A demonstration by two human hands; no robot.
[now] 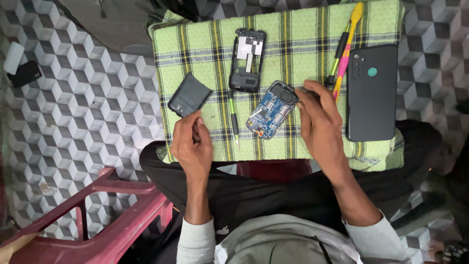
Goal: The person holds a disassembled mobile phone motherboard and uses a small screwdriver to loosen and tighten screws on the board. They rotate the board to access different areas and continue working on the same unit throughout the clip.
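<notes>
The blue rectangular printed circuit board [271, 109] lies flat on the green-and-yellow checked cloth [195, 54], which covers a raised surface in front of the seated person. Its long axis runs diagonally, from lower left to upper right. The right hand [320, 122] is the nearer hand: its fingertips rest at the board's upper right corner, fingers drawn together in a light pinch on that end. The left hand [191, 144] sits well apart to the left, fingers curled loosely with the thumb against them; whether it holds anything cannot be told. Just above the left hand lies a dark rectangular battery [189, 94]. Between the hands lies a slim green-handled screwdriver [234, 120]. A black plastic phone housing [247, 59] rests above the board. A dark smartphone [372, 92] lies to the right.
</notes>
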